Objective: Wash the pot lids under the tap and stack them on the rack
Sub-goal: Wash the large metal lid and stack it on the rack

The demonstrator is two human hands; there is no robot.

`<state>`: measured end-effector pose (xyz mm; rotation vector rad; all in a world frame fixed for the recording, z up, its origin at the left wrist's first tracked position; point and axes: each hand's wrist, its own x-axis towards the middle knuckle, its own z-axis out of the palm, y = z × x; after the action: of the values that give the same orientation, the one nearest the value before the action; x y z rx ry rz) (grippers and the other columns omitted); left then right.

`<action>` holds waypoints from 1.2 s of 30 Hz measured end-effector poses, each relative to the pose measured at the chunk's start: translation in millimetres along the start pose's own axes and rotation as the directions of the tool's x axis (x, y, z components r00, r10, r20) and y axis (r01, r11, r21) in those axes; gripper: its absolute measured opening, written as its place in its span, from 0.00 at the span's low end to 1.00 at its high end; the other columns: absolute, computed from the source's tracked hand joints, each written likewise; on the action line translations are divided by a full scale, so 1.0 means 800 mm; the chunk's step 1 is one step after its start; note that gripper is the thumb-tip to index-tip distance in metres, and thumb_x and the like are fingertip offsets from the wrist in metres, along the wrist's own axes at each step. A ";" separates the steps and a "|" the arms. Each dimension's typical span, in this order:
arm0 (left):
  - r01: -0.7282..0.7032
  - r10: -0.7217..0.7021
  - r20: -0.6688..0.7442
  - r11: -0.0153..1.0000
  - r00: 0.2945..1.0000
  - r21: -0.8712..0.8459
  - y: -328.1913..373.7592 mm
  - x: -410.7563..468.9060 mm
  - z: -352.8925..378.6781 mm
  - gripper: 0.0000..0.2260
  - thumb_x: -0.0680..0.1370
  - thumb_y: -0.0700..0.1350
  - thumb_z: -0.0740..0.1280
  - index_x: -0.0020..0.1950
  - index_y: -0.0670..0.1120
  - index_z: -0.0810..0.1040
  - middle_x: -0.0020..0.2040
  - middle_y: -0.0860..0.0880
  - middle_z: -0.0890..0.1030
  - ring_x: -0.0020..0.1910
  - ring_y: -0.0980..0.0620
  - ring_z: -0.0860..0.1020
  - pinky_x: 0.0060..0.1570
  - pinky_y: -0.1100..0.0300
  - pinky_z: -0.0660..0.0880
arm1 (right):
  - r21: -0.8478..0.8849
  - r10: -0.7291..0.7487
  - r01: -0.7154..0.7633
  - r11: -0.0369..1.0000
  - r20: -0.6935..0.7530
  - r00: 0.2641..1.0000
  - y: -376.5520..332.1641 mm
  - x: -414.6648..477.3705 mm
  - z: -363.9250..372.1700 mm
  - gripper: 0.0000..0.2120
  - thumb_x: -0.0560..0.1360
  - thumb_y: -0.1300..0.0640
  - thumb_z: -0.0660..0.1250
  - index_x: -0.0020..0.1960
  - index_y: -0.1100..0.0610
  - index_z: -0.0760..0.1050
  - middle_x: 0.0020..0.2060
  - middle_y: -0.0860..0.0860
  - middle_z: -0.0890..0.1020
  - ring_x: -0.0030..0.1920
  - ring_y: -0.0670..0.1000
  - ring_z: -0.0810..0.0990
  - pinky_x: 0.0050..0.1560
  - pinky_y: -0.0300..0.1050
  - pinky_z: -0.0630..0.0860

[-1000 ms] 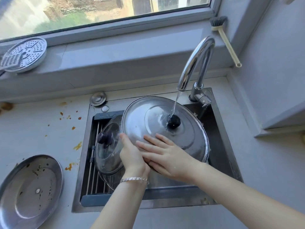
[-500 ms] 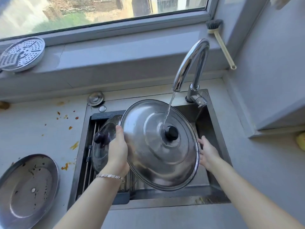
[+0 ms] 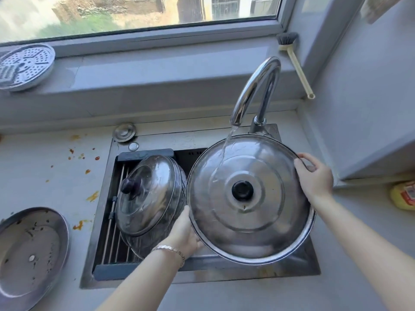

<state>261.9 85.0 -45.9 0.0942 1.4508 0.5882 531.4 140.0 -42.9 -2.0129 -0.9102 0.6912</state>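
A large steel lid [image 3: 265,216] with a black knob is held over the right half of the sink [image 3: 298,265]. Water from the curved tap [image 3: 256,90] runs onto its upper left. My left hand [image 3: 183,234] grips the lid's lower left rim. My right hand [image 3: 314,176] grips its upper right rim. Two smaller lids [image 3: 155,194] with a dark knob lean stacked on the roll-up rack [image 3: 116,234] over the sink's left half.
A dirty steel lid [image 3: 29,250] lies upside down on the counter at lower left, among food scraps. A perforated steamer plate [image 3: 24,66] leans on the window sill. A dish brush [image 3: 294,61] stands in the right corner. A yellow item [image 3: 403,195] lies at far right.
The large lid has shifted right, away from the stacked lids. My right hand moved from the lid's lower face to its upper right rim; my left hand slid lower on the rim.
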 end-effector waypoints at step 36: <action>-0.743 0.555 0.501 0.414 0.664 0.527 0.005 -0.082 0.100 0.06 0.76 0.49 0.65 0.47 0.47 0.78 0.45 0.51 0.84 0.42 0.56 0.80 0.45 0.62 0.76 | -0.528 0.209 0.187 0.828 0.601 0.771 -0.125 -0.075 0.022 0.09 0.72 0.59 0.58 0.51 0.60 0.66 0.41 0.57 0.78 0.36 0.56 0.78 0.28 0.42 0.71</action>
<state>336.3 83.5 26.4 1.3938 1.2722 0.5818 447.7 141.7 40.7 -2.3195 -1.6720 1.2882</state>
